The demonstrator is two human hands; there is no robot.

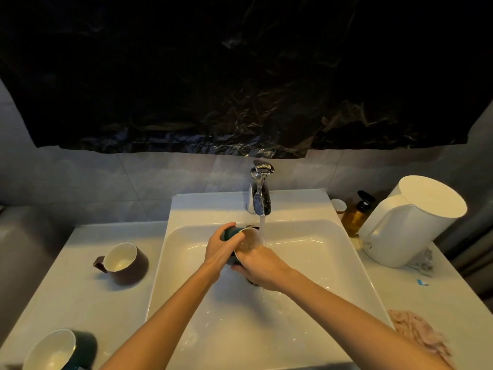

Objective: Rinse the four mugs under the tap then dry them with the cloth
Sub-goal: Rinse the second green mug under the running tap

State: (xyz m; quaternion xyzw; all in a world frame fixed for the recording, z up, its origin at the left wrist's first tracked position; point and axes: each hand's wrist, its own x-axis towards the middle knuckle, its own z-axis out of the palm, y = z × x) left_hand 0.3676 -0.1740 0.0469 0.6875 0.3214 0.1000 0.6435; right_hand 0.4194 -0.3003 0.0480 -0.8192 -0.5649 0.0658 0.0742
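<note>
Wrapping left hand (219, 251) over (apparently tilted) mug (229, 233)

Three glossy ceramic mugs: brown mug (125, 265) far left, dark green mug (86, 343) near left, teal mug (229, 233) centre. One chrome tap (260, 194), one fluffy pink cloth (418, 335), one white plastic jug (410, 222), one amber pump bottle (356, 215).

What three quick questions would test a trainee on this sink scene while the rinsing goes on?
1. True or false: water is running from the chrome tap while the left hand grips the dark green ceramic mug.
2. Where does the pink fluffy cloth lie? A: on the white counter, right of the white sink; B: in the sink; C: over the tap.
3. How many mugs stand on the counter left of the sink?
Key: 1 true. 2 A. 3 two: the brown ceramic mug and a second dark green mug.
</note>
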